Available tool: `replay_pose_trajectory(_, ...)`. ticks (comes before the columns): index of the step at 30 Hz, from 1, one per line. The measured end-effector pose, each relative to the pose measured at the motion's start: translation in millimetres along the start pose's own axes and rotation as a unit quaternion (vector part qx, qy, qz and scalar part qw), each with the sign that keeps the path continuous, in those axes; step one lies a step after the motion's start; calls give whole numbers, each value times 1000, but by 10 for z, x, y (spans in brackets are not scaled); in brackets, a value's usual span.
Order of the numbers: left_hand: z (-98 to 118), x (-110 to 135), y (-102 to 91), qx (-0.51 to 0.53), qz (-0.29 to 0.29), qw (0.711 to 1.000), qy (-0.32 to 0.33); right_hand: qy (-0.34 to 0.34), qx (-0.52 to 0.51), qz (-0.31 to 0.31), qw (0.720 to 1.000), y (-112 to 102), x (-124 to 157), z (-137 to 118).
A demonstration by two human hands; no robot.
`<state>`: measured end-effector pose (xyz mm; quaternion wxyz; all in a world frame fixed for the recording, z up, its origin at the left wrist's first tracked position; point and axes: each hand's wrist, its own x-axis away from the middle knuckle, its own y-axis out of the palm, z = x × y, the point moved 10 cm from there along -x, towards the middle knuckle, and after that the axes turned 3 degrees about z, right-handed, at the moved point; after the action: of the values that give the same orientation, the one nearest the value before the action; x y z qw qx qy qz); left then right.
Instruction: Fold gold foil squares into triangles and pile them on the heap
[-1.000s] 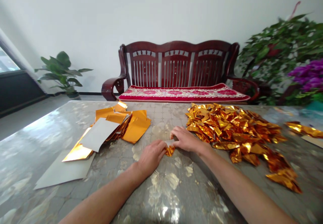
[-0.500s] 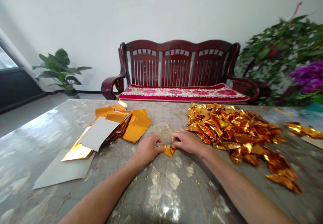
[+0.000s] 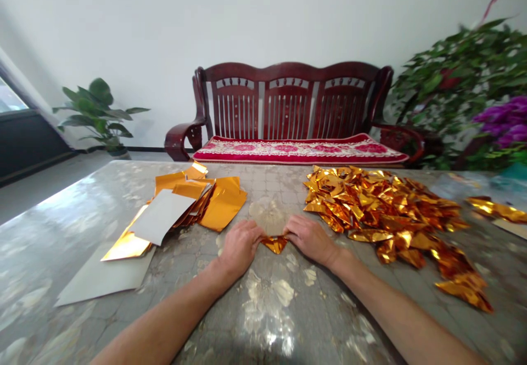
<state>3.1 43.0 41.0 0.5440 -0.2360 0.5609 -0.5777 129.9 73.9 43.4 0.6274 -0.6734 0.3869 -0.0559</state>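
Observation:
A small folded piece of gold foil paper (image 3: pixel 275 243) lies on the glossy table (image 3: pixel 267 310) between my hands. My left hand (image 3: pixel 239 247) pinches its left end with curled fingers. At the right end, my right hand (image 3: pixel 309 239) presses and grips it with fingers closed. Left of my hands lies a loose stack of flat gold and white sheets (image 3: pixel 181 208). To the right spreads a big heap of folded gold foil pieces (image 3: pixel 382 214).
A dark red wooden bench (image 3: pixel 288 115) with a red patterned cushion stands behind the table. Potted plants stand at the far left (image 3: pixel 101 115) and at the right (image 3: pixel 465 90). More gold foil (image 3: pixel 496 210) lies at the table's right edge.
Both hands have shifted slightly apart and toward me, and the foil piece between them now shows as a flatter, wider triangle.

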Motion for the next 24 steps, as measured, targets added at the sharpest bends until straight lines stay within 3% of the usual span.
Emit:
replay_pose_trajectory(9, 234, 84, 40, -149, -13, 985, 83, -36, 122, 1, 992, -34, 57, -160)
replay_pose_trajectory(19, 407, 154, 121, -180, -99, 975, 82, -28, 143, -36, 989, -12, 102, -228)
replay_pose_trajectory(24, 472, 169, 113, -198, -103, 971, 80, 5, 147, -49, 988, -29, 142, -239)
